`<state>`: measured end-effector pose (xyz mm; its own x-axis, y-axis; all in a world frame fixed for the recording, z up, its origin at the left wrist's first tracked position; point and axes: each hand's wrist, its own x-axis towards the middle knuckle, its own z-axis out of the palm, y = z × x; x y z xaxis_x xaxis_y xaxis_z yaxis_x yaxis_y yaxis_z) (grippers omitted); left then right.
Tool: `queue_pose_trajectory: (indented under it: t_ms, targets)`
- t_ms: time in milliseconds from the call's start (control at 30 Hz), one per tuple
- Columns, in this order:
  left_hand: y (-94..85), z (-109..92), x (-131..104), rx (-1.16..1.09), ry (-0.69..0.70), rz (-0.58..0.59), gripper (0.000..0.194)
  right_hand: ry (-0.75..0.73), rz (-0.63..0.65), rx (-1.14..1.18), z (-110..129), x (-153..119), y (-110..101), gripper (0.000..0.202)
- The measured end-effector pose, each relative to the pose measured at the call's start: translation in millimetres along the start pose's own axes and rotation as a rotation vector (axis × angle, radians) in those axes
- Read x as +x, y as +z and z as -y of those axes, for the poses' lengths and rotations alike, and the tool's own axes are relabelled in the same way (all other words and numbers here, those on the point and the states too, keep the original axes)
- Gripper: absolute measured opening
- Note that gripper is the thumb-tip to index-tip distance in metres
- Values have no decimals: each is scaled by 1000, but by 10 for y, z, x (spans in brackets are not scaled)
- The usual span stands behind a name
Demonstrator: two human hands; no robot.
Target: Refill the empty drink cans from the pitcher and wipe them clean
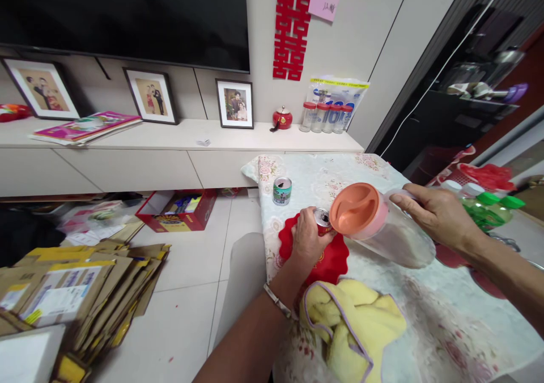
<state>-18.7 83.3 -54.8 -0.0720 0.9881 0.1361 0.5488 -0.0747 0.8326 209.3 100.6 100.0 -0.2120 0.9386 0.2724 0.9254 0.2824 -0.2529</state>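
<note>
Here's the red can (324, 229), opened top facing up, tucked at two o'clock of the left hand (306, 238), whose fingers wrap its side! At three o'clock from the can, the pitcher (397, 244) lies tipped over, its orange lid (356, 208) right by the can's rim; touching or not, I can't tell. The right hand (437, 210) grips the handle, pitcher body at its eight o'clock. Scalloped red tray (334, 261) at six, yellow towel (361, 320) at five, green can (282, 191) upright at ten on the cloth-covered desk (312, 179).
</note>
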Motion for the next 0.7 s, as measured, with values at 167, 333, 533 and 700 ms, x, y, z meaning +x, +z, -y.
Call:
queue_pose_trajectory:
  t_ms: [167,333,533,700]
  targets:
    - [-7,-5,-5,-5,-9,0,59,-20,-22,-25,5,12,-5,84]
    - [-38,-38,-8,2,-24,15,61,-31,-21,-43,8,7,-7,83]
    - [-69,-85,-9,17,-43,39,61,-71,-30,-49,34,31,-20,82]
    - [-64,-84,-13,18,-38,28,59,-114,-44,-59,43,45,-32,78]
